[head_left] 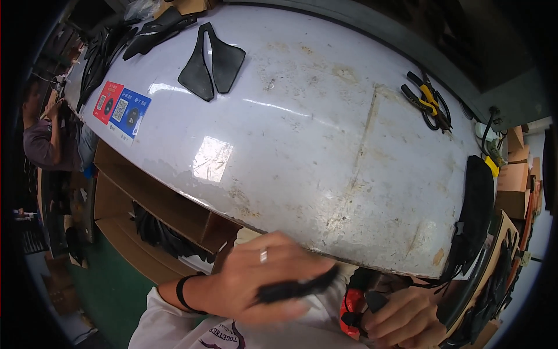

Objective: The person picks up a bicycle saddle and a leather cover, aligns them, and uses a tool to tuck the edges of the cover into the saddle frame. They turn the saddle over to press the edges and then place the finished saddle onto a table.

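Note:
Low in the view, over the near edge of the table point(302, 145), my left hand point(250, 273) is closed on a black, strip-like piece point(296, 289), partly smeared by motion. A ring and a dark wristband show on that hand and wrist. To its right, my right hand point(404, 320) has its fingers curled round a small dark object with a rounded tip point(376, 301); most of it is hidden, so its kind does not show. Beside that object, a red item point(351, 305) is partly covered. Both hands are in front of my body, apart from each other.
A black forked, saddle-shaped piece point(228, 61) lies at the far left, near more black pieces point(157, 35). Yellow-and-black pliers point(429, 99) lie far right. A black bundle point(474, 203) hangs along the right edge. Cardboard boxes point(133, 244) stand below left. Another person point(52, 136) works beyond.

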`<state>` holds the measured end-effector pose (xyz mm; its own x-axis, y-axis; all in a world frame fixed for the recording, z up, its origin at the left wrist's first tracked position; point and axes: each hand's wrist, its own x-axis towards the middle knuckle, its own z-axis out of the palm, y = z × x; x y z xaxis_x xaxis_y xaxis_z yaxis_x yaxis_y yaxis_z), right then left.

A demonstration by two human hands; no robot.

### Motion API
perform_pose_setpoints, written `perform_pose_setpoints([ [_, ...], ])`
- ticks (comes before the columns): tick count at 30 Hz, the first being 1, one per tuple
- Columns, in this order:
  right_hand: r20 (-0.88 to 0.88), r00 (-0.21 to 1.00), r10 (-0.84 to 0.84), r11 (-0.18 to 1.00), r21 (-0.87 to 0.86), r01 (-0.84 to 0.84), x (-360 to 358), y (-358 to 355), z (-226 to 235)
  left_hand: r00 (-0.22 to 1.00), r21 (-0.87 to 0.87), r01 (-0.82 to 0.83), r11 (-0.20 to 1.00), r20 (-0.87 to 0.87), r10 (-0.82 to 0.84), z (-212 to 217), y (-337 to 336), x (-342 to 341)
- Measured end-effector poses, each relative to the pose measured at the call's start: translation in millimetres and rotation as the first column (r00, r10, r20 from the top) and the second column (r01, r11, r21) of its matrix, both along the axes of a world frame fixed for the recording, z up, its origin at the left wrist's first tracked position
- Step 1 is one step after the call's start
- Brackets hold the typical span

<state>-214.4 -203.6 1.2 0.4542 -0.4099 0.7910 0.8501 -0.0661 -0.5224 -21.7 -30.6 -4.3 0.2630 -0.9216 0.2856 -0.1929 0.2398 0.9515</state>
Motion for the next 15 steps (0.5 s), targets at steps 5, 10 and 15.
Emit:
perform_pose_setpoints([
  [5,-0.040,0.995,-0.094,0.982,-0.168,0.086,31.3,8.4,-5.5,0.929,0.331,0.068,0.941,-0.364,0.061,-25.8,-25.1,-26.7],
  [10,-0.069,0.993,0.097,0.962,-0.250,-0.112,53.1,9.9,-9.3,0.964,0.222,-0.095,0.970,-0.224,0.146,-50.7,-37.4,-39.5],
  [15,-0.131,0.971,0.198,0.937,-0.266,-0.227,64.0,1.4,-11.0,0.953,0.218,-0.053,0.975,-0.280,0.114,-55.4,-41.7,-38.9],
])
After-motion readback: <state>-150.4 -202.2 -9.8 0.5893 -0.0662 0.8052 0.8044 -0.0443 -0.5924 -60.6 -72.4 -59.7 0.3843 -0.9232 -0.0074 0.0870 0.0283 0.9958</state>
